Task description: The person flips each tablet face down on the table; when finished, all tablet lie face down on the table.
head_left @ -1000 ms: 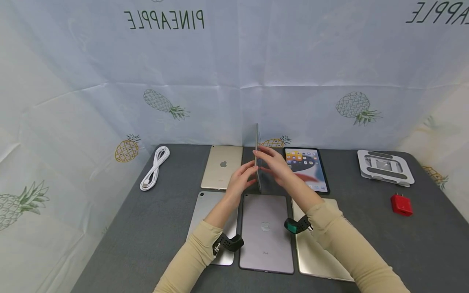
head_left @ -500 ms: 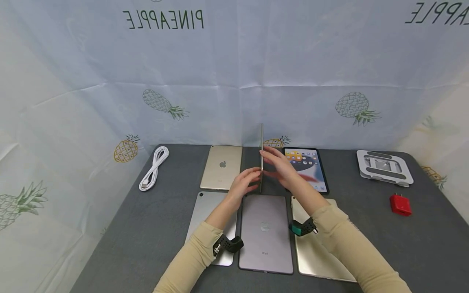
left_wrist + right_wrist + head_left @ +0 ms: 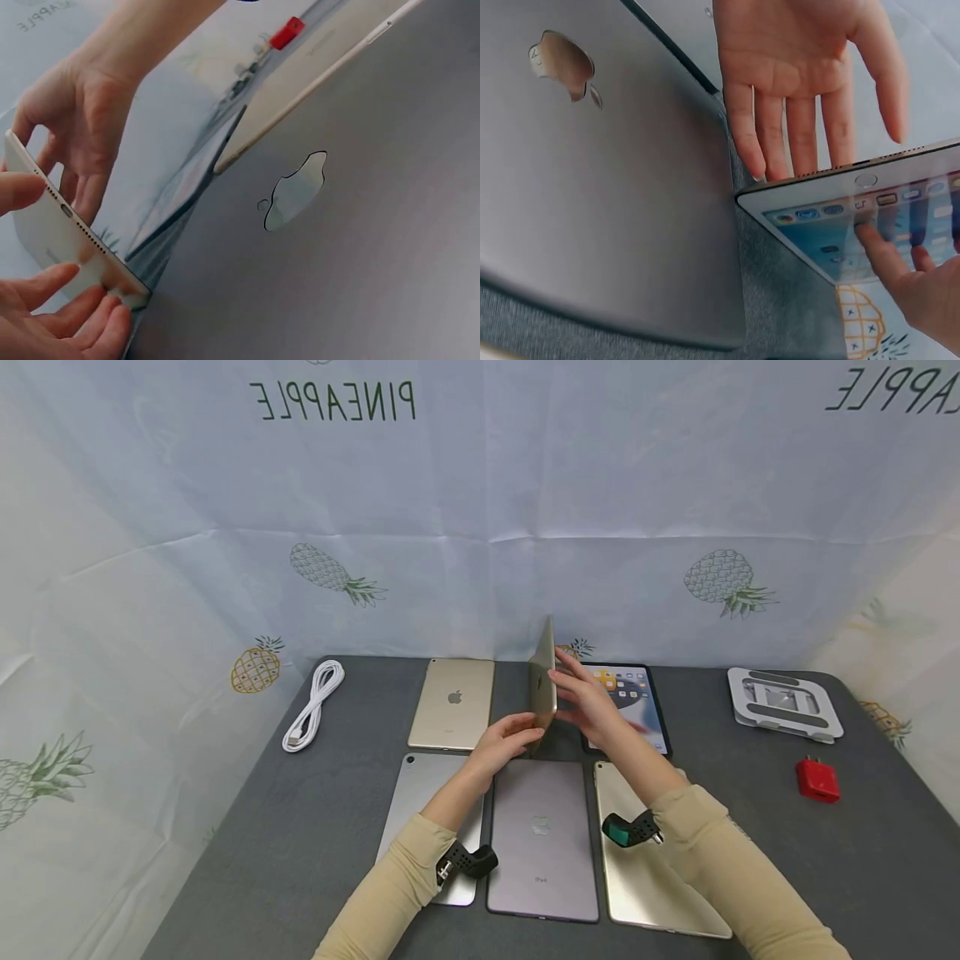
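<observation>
A gold tablet [image 3: 542, 681] stands upright on its short edge on the grey table [image 3: 300, 827], behind a grey tablet [image 3: 542, 835] that lies face down. My left hand [image 3: 510, 739] touches its gold back near the bottom with straight fingers [image 3: 71, 311]. My right hand [image 3: 592, 700] lies against the lit screen side, fingertips [image 3: 881, 255] on the glass [image 3: 922, 214]. In the right wrist view the left hand [image 3: 802, 82] shows palm-on behind the tablet's bottom edge. The charging port [image 3: 66, 211] shows on that edge.
Lying flat around it are a gold tablet [image 3: 453, 703], a silver one [image 3: 420, 793], another gold one [image 3: 645, 877] and a lit tablet [image 3: 637, 693]. A white cable [image 3: 315, 703] lies far left. A metal stand [image 3: 783, 702] and red charger [image 3: 817, 779] sit right.
The upright tablet has turned from edge-on until its gold back shows, and its top has shifted right. Both hands moved slightly right with it.
</observation>
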A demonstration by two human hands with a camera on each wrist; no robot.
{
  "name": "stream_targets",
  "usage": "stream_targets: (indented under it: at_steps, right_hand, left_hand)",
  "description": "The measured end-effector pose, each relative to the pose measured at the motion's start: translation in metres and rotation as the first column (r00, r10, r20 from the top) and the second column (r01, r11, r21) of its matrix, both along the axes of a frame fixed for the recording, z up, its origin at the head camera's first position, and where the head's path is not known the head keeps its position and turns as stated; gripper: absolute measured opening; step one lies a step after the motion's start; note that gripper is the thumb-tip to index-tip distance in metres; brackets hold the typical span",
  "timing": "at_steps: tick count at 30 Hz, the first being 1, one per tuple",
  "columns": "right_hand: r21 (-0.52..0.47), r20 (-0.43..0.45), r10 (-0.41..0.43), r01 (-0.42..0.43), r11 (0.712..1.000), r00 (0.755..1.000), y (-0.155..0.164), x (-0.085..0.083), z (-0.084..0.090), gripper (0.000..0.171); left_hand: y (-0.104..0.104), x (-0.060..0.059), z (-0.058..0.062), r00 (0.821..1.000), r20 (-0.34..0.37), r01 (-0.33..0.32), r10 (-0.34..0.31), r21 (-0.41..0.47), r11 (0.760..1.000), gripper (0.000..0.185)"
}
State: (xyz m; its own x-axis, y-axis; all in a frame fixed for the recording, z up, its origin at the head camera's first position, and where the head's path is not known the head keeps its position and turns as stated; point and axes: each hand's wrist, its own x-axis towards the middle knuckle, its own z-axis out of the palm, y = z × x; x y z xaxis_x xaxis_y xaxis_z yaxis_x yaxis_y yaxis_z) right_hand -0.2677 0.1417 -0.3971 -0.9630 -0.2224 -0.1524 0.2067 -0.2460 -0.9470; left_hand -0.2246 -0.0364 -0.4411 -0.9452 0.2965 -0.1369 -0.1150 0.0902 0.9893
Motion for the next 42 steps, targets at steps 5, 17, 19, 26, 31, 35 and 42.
stream_targets:
  at_steps: [5, 17, 19, 26, 31, 35, 42]
  right_hand:
    - [-0.007, -0.022, -0.012, 0.011, 1.0, 1.0, 0.006, 0.002, -0.002, 0.062]
    - [-0.057, -0.043, -0.069, 0.066, 0.996, 0.997, 0.015, 0.008, -0.007, 0.059]
    - [-0.06, -0.05, -0.076, 0.072, 0.996, 0.996, 0.017, 0.009, -0.008, 0.059]
    - [-0.1, -0.044, -0.12, 0.116, 0.988, 0.992, 0.022, 0.012, -0.012, 0.057]
    - [-0.128, -0.03, -0.155, 0.15, 0.98, 0.988, 0.023, 0.014, -0.015, 0.055]
    - [-0.144, -0.022, -0.176, 0.171, 0.975, 0.984, 0.026, 0.016, -0.018, 0.054]
    - [-0.141, 0.043, -0.222, 0.226, 0.964, 0.974, 0.03, 0.014, -0.028, 0.053]
  left_hand:
    - [0.0, 0.001, -0.001, 1.0, -0.007, 0.014, -0.014, -0.061, 0.998, 0.057]
    - [0.001, 0.002, -0.006, 0.997, -0.069, 0.026, -0.033, -0.099, 0.995, 0.05]
    - [0.001, 0.003, -0.006, 0.997, -0.075, 0.026, -0.033, -0.098, 0.995, 0.049]
    - [0.003, 0.003, -0.008, 0.996, -0.087, 0.013, -0.023, -0.111, 0.994, 0.046]
    - [0.001, 0.003, -0.009, 0.995, -0.093, 0.008, -0.019, -0.119, 0.993, 0.044]
    - [-0.001, 0.004, -0.008, 0.994, -0.111, 0.005, -0.022, -0.152, 0.988, 0.044]
    - [-0.007, 0.004, -0.004, 0.993, -0.12, -0.032, 0.008, -0.192, 0.981, 0.043]
